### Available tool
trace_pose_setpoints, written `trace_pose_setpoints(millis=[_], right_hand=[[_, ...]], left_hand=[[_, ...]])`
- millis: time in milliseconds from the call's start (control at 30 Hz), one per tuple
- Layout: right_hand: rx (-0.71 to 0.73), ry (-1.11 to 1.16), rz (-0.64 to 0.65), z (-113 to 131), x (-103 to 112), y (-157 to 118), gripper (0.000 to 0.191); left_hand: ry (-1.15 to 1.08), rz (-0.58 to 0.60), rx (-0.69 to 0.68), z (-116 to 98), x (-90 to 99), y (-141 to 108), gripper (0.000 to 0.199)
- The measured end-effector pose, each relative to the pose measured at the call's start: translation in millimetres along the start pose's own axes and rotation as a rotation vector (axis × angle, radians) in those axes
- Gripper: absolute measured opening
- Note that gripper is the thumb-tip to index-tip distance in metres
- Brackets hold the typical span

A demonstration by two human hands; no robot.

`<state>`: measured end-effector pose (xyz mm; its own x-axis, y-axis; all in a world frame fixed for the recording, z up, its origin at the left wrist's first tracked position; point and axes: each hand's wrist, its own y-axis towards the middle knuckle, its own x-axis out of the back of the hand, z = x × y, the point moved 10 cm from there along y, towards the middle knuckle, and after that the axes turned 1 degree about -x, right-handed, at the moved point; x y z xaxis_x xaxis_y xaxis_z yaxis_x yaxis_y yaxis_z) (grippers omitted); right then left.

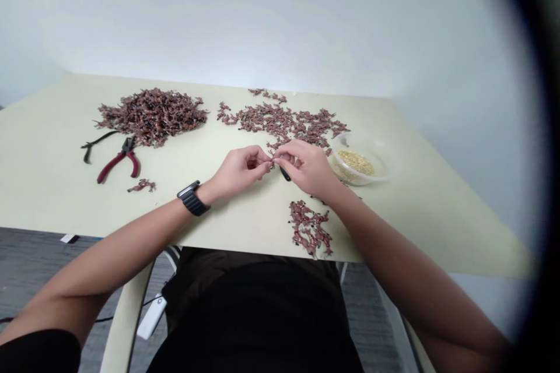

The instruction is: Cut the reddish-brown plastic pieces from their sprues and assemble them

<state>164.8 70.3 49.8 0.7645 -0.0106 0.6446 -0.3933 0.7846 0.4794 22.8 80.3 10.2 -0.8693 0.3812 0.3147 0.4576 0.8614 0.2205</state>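
Observation:
My left hand (pixel 245 170) and my right hand (pixel 305 168) meet over the middle of the table, fingertips pinched together on a small brown piece (pixel 272 163), mostly hidden by the fingers. A black handle (pixel 284 173) shows just under my right fingers. Behind the hands spreads a loose group of brown figurines (pixel 289 122). Right of my right hand stands a clear round bowl (pixel 381 173) holding small gold-coloured bits (pixel 356 162). A smaller group of brown figurines (pixel 310 228) lies near the front edge, beside my right forearm.
At the back left is a large heap of brown figurines (pixel 157 113). Red-handled pliers (pixel 118 164) and a black-handled tool (pixel 98 143) lie in front of it, with one brown figurine (pixel 142 185) nearby. The pale table (pixel 236 221) meets a wall behind.

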Motion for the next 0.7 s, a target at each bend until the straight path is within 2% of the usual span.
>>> trace_pose_setpoints(millis=[100,167,300,367,433,500,600,700], right_hand=[[0.053,-0.034,0.027,6,-2,-1,0.01],[0.002,-0.029,0.014,4,-4,-1,0.008],[-0.313,0.195,-0.078,-23,-8,-4,0.013],[-0.468,0.361,-0.047,-37,-18,-9,0.022],[-0.527,0.419,0.01,-43,-24,-11,0.027],[-0.492,0.349,-0.016,-44,-15,-9,0.026],[-0.339,0.192,-0.128,-33,7,-4,0.017],[-0.198,0.12,-0.138,-19,13,-1,0.013]], left_hand=[[0.038,-0.017,-0.025,-3,0.6,-1,0.02],[0.083,-0.033,-0.048,-6,1.2,-2,0.021],[0.193,-0.068,-0.113,-14,2.6,-3,0.018],[0.229,-0.094,-0.127,-15,4.9,-3,0.018],[0.209,-0.115,-0.109,-11,7.7,-2,0.018],[0.147,-0.122,-0.068,-5,9.8,0,0.02],[0.05,-0.114,-0.01,2,10.9,3,0.023],[-0.031,-0.08,0.017,3,9.0,5,0.027]])
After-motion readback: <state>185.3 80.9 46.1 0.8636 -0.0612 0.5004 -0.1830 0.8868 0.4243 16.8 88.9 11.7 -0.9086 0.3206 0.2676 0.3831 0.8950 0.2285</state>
